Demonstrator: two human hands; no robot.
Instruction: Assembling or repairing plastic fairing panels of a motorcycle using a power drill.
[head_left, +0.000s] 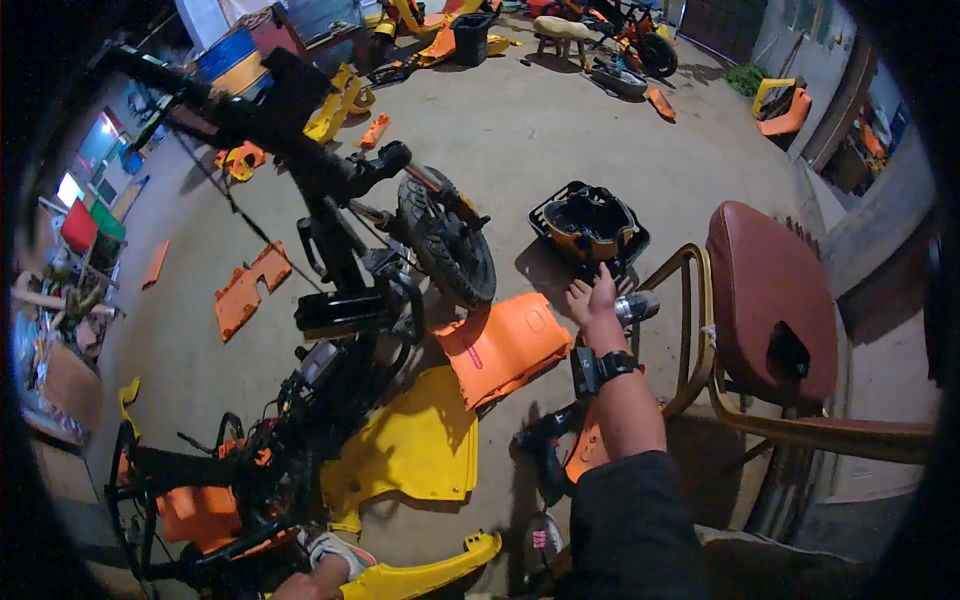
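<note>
My right hand (594,295) reaches forward with its fingers apart, by the near edge of a black bin-like part (553,212) with a yellow-and-black shell (592,226) in it. Whether the fingertips touch it I cannot tell. Beside that wrist shows a silver cylindrical object (637,307). Just left of the hand, an orange panel (505,345) lies partly over a yellow panel (410,440). At the lower edge, what looks like my left hand (308,587) is cut off near a long yellow trim piece (430,572); its fingers are hidden.
A stripped motorbike frame (340,260) with a front wheel (446,238) fills the left. A maroon chair (770,300) stands close on the right. Below my forearm lies a black pistol-shaped tool (545,450). Orange panels (250,292) and yellow parts (335,105) are scattered about the floor.
</note>
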